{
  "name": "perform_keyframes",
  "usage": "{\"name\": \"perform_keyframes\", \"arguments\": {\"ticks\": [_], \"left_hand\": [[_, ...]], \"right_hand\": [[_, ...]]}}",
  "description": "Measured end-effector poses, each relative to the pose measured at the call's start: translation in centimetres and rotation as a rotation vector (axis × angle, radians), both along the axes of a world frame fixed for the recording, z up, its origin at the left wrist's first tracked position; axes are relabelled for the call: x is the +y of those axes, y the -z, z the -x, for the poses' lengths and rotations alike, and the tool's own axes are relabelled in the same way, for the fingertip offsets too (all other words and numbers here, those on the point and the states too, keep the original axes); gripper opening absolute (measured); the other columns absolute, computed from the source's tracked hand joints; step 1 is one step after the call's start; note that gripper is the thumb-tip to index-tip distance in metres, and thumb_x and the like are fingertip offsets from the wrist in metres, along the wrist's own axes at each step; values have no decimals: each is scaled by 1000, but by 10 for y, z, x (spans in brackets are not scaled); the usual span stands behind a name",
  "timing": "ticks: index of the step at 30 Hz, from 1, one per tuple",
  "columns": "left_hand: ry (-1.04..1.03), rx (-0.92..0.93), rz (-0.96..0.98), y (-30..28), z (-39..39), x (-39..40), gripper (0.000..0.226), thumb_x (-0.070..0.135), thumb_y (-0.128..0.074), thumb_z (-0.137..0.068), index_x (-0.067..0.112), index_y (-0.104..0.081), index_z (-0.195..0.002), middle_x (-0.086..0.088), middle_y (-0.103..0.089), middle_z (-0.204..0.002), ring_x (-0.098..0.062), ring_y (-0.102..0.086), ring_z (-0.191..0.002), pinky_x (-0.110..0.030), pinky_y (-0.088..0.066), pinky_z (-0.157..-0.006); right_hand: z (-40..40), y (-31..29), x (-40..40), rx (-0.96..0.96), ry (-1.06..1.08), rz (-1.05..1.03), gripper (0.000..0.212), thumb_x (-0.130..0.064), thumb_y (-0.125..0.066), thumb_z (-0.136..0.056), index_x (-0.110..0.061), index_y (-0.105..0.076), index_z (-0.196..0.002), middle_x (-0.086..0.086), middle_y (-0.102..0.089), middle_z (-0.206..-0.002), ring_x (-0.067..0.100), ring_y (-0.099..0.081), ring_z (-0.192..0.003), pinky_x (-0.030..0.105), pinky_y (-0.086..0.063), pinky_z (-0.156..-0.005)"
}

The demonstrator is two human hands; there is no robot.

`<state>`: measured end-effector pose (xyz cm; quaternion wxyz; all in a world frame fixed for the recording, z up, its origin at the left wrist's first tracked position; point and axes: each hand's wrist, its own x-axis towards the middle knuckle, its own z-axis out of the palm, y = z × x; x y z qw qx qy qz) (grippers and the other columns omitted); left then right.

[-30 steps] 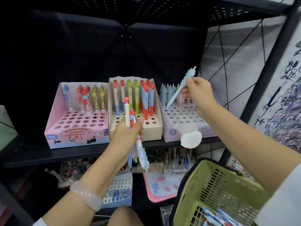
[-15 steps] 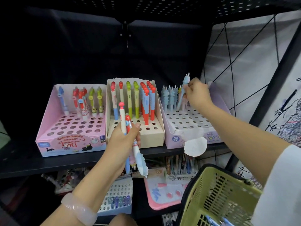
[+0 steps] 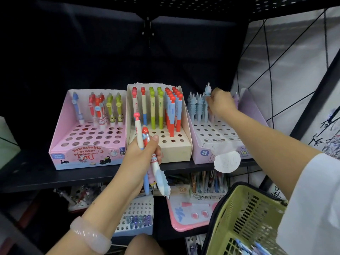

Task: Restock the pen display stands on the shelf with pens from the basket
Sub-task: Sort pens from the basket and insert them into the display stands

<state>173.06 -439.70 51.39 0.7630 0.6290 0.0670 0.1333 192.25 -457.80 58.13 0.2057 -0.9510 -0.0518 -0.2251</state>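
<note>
Pale blue ridged pen [image 3: 207,97] held upright over the lilac cardboard stand [image 3: 215,138], right of centre.
Right hand [image 3: 220,104] fingers pinch it; left hand [image 3: 142,153] fingers grip a bundle of pens [image 3: 147,144].

We find open holes across the front rows of all three stands: pink [image 3: 88,137], beige [image 3: 165,142], lilac [image 3: 217,137]. Standing pens [image 3: 165,107] crowd the back rows, and the upper shelf [image 3: 165,8] caps the room overhead.
</note>
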Motion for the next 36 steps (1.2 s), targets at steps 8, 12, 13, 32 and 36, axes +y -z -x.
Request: {"name": "perform_keyframes", "arguments": {"ticks": [8,12,13,32,36], "left_hand": [[-33,-8,51,-4,16,18,26,28,-50,-95,10,-48,-77,3,-51,-51,-12,-48,-46,-21,-35,-31],[-36,0,85,-5,18,23,28,30,-51,-94,9,-49,-75,1,-53,-52,-14,-48,-47,-22,-36,-32],[-36,-4,90,-6,18,23,28,31,-52,-94,10,-49,-75,2,-53,-52,-14,-48,-46,-22,-38,-34],[-59,-36,144,-6,13,19,28,32,-53,-93,16,-52,-70,3,-56,-53,-12,-53,-47,-23,-43,-40],[-73,-89,218,-5,11,24,25,32,-53,-94,16,-52,-74,4,-56,-52,-11,-53,-46,-23,-46,-42]], "right_hand": [[0,11,4,49,28,70,29,-16,-40,-99,5,-48,-117,26,-58,-108,37,-58,-100,32,-38,-71],[3,15,3,26,48,177,29,-5,-43,-96,2,-45,-123,27,-55,-116,38,-56,-106,34,-39,-71],[4,15,3,17,54,180,29,-6,-43,-96,2,-46,-123,26,-56,-115,38,-56,-106,34,-39,-73],[44,17,11,-79,-88,-262,18,-13,-53,-92,-6,-57,-107,11,-62,-87,28,-58,-75,25,-38,-59],[109,6,31,104,-654,-251,8,-28,-52,-94,-24,-58,-93,-11,-63,-78,-2,-60,-63,12,-46,-55]]}}
